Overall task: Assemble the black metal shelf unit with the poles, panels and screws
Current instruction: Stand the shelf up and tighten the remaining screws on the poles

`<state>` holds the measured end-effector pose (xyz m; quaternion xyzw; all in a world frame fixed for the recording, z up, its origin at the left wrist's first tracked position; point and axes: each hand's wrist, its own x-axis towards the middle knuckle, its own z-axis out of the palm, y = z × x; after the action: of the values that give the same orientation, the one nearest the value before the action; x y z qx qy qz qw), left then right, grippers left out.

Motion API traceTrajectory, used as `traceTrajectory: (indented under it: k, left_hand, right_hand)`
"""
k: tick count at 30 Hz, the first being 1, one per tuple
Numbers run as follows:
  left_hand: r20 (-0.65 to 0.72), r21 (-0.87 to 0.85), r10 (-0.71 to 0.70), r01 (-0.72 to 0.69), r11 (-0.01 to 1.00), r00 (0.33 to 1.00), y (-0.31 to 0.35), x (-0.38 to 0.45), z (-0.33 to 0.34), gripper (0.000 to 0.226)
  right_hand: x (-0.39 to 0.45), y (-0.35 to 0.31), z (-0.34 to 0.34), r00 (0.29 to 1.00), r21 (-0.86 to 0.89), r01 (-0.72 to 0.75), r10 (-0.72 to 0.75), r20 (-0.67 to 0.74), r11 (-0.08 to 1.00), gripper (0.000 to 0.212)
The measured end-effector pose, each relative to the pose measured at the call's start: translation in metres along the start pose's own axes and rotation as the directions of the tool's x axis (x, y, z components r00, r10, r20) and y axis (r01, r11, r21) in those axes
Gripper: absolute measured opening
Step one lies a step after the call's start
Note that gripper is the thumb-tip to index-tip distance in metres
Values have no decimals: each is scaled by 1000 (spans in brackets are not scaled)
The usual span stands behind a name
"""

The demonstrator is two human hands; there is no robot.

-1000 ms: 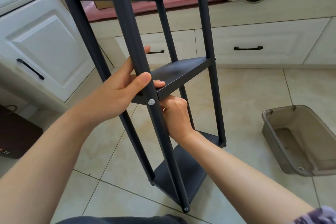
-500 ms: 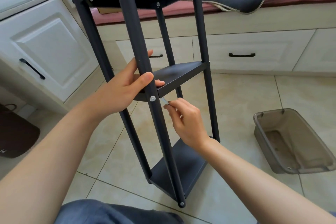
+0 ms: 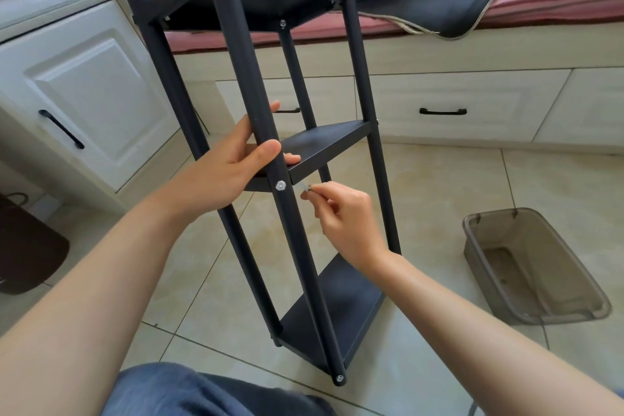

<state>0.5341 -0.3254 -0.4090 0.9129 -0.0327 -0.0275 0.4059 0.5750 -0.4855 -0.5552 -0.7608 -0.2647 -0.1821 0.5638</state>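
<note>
Black shelf unit (image 3: pixel 304 152) upright, three panels (screws silver)

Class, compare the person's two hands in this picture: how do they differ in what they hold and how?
1. The left hand wraps the near pole; the right hand pinches a small silver tool.
2. The left hand touches the middle shelf panel; the right hand sits just below it, clear of it.
Both work near the screw.

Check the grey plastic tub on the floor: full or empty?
Empty, as far as shown: the grey translucent plastic tub sits upright on the tiles, its bare bottom visible; nothing lies inside it.
</note>
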Motion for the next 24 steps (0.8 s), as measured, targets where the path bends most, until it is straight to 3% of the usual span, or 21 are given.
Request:
traceTrajectory:
  k: [24]
  left_hand:
    - [-5,-21,37,-38,999,999,-9,6,0,66]
  right_hand:
    - [6,7,42,994,106,0,12,-106,994,10]
